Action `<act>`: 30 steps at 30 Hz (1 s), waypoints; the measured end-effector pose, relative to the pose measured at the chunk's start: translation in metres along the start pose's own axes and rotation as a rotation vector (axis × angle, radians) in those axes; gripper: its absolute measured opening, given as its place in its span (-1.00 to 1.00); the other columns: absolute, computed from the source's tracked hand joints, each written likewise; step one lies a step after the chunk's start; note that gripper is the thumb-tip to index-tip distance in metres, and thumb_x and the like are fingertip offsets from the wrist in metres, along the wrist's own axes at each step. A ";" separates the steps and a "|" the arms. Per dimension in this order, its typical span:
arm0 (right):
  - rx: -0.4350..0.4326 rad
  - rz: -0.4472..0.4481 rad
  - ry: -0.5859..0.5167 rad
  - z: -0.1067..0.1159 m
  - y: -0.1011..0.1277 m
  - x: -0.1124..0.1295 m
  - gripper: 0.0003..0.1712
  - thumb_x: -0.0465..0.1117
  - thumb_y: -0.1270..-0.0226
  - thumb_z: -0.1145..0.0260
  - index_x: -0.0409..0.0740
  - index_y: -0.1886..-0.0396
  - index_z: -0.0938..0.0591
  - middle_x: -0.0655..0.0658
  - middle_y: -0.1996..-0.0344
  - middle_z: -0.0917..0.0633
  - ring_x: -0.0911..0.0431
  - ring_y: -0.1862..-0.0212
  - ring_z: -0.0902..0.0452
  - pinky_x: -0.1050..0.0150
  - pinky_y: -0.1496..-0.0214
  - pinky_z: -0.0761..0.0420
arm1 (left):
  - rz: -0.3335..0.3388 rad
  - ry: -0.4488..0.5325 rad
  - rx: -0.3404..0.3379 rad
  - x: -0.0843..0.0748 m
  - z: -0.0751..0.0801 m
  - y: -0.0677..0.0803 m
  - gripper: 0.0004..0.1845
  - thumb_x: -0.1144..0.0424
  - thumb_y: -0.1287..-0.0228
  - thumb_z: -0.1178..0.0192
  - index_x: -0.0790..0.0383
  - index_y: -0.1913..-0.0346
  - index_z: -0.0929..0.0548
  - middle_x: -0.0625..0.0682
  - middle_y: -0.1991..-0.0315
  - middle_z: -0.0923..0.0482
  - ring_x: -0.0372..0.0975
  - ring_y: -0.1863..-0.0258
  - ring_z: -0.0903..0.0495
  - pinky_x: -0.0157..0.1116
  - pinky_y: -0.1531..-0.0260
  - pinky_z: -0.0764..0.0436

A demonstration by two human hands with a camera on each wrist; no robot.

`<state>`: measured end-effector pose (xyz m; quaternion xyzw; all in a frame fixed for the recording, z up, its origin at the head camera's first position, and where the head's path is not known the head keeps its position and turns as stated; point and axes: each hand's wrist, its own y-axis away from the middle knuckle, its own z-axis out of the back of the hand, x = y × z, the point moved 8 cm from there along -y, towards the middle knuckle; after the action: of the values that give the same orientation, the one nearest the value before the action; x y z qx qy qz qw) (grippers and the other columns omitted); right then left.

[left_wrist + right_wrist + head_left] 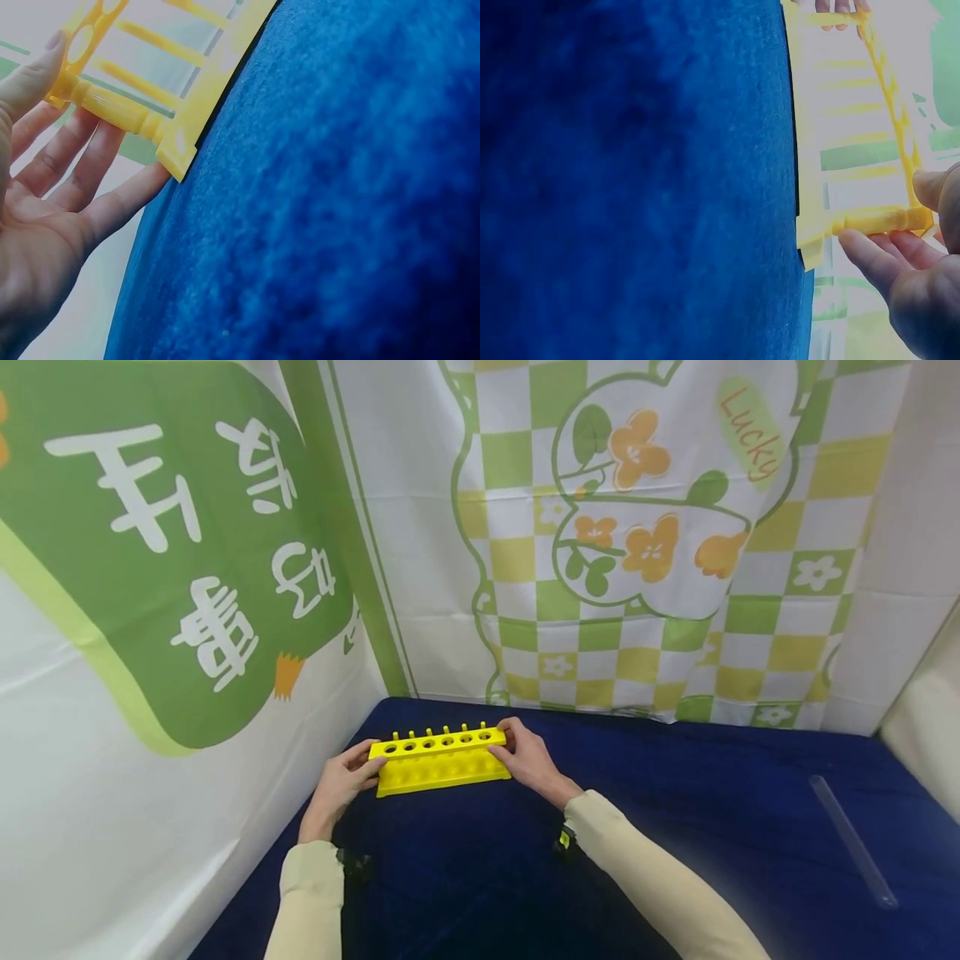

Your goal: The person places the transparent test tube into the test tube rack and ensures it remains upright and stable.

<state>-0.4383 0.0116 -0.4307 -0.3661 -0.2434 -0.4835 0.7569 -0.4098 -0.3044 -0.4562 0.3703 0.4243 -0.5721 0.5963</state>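
Both wrist views only catch one end of the yellow rack [142, 120]; the rest runs off the top edge, and in the right wrist view it's washed out by glare. The left hand [45, 217] is cropped at the frame's left and bottom, the right hand [919, 281] at the right and bottom. The clear strip [852, 840] on the desk [675, 827] is too faint to identify.

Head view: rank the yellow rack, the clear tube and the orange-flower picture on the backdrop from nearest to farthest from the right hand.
1. Yellow rack: held at its right end by the right hand.
2. Orange-flower picture: on the backdrop, above and behind the hand.
3. Clear tube: lying on the blue cloth, far right.
The last two are close to call.
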 end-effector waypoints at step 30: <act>-0.010 0.017 0.022 0.017 0.002 -0.008 -0.61 -0.12 -0.37 -0.33 -0.09 -0.10 -0.46 -0.20 0.09 -0.66 0.09 0.24 -0.58 0.32 0.31 -0.61 | -0.020 0.003 0.021 -0.007 -0.018 -0.003 -0.36 -0.10 -0.26 -0.29 0.06 -0.34 -0.46 0.19 -0.19 -0.56 0.02 -0.12 -0.59 -0.10 -0.09 -0.65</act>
<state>-0.4404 0.0298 -0.4265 -0.3663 -0.2295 -0.4824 0.7618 -0.4142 -0.2855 -0.4557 0.3730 0.4227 -0.5819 0.5861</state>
